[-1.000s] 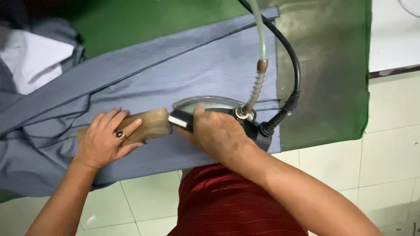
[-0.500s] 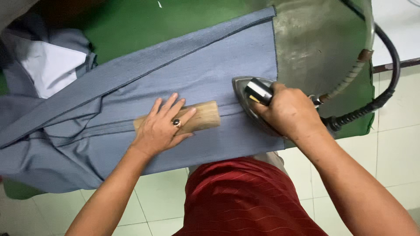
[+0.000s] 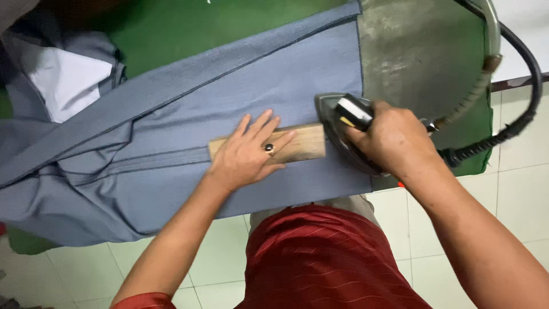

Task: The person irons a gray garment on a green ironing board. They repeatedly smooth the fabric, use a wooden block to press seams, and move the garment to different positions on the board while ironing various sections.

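Note:
A grey-blue garment [image 3: 189, 114] lies spread over a green ironing board [image 3: 171, 34]. My left hand [image 3: 249, 151], with a ring on one finger, presses flat on a wooden block [image 3: 303, 143] that rests on the cloth along a seam. My right hand [image 3: 389, 137] grips the black handle of a steam iron [image 3: 337, 117]. The iron's tip touches the right end of the block, near the cloth's right edge.
A worn grey heat pad [image 3: 417, 51] covers the board's right end. A thick black cable [image 3: 514, 120] and a pale hose [image 3: 486, 68] run from the iron up to the right. A white lining [image 3: 66, 86] shows at the far left. White floor tiles [image 3: 514, 189] lie below.
The iron has slid right along the cloth, from mid-board to its right edge. My left hand and the wooden block followed it to the right.

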